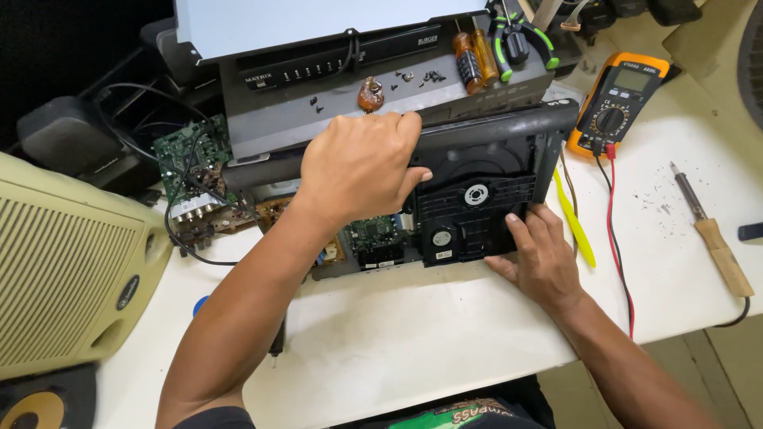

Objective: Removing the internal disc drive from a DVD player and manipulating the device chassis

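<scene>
Now, left hand (362,167) gripping opened disc player (477,199), right hand (540,254) steadying it

Single head-worn view, looking steeply down and forward from close above the worktop (445,334), with both forearms entering from the bottom edge.

The drive (475,213) is black, the multimeter (618,102) orange, the board (191,155) green, the speaker (67,262) beige, the table (413,334) white.

A small grey rectangular screen (633,79) sits on the orange multimeter (616,103), up and right of the right hand (540,254). A round dark label (128,292) marks the cream speaker (71,270), far left of the left hand (358,167).
</scene>
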